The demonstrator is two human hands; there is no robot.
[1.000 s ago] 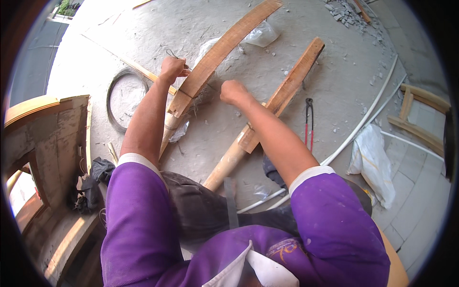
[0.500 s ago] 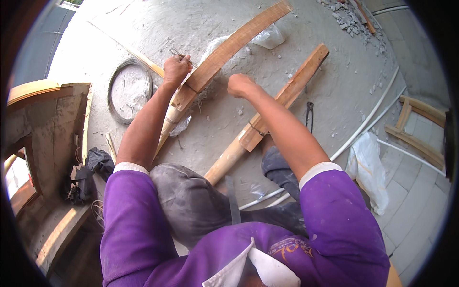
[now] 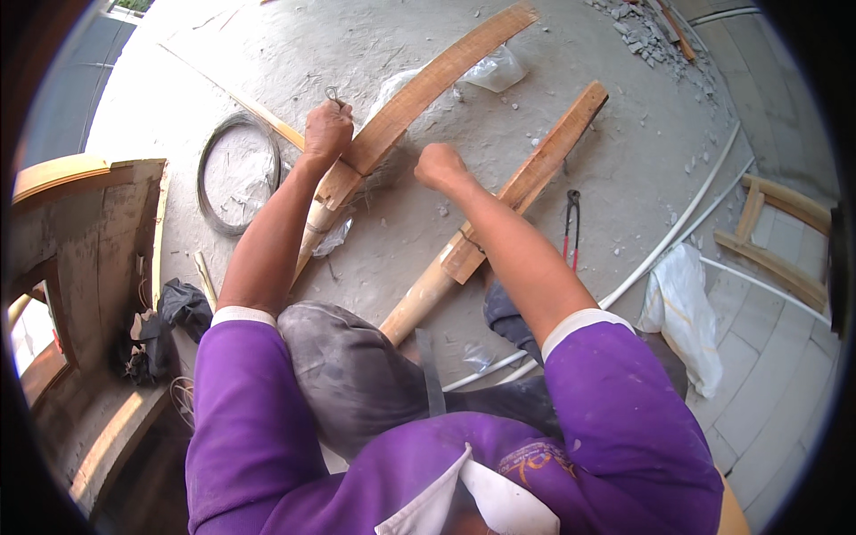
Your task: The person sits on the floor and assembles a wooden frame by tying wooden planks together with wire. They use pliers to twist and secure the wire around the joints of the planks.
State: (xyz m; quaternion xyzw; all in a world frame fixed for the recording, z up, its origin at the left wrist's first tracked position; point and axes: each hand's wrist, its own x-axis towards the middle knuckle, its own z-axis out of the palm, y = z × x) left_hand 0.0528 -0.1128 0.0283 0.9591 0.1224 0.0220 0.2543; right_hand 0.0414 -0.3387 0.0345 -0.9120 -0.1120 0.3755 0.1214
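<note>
My left hand (image 3: 328,134) is closed at the left edge of a curved wooden plank (image 3: 437,85), with a thin looped wire (image 3: 333,94) sticking out above the fingers. The plank's lower end overlaps a pale round pole (image 3: 317,221). To the right, my right hand (image 3: 439,167) is a fist over the floor between the two timbers; anything inside it is hidden. Under my right forearm lies a second plank (image 3: 557,143), bound with dark wire (image 3: 470,239) to another round pole (image 3: 423,294). Red-handled pincers (image 3: 572,223) lie right of that plank.
A wire coil (image 3: 207,178) lies left of my left forearm. A long wooden strip (image 3: 259,111) runs behind it. White pipes (image 3: 669,232), a white sack (image 3: 682,299) and a wooden frame (image 3: 785,245) are at right. Rubble (image 3: 658,49) lies far right; a curved wooden piece (image 3: 80,214) stands left.
My right hand has shifted slightly left. The wire loop above my left hand now stands more upright. More of the pincers, including their red handles, shows beside my right forearm.
</note>
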